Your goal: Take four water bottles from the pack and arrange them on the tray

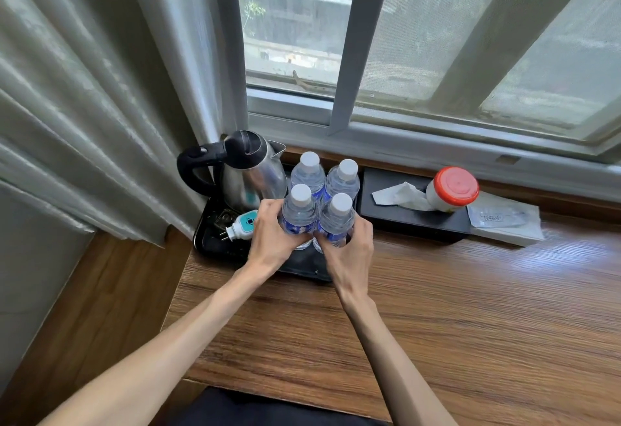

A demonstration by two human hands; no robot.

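Wooden desk [437, 308], four bottles [299, 214] upright on tray [215, 244], both hands' grip

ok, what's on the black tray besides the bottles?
On the black tray: a steel kettle at the back left, a white-teal plug-in device and a small dark item behind it. The four water bottles and both hands hide the tray's right part.

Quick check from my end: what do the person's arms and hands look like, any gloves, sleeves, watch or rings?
Both arms are bare to the frame's bottom edge: no sleeves, gloves, watch or bracelet. The left hand and right hand show no rings on the visible fingers, though some fingers are hidden. Forearms are slim. Dark clothing shows at the bottom edge.
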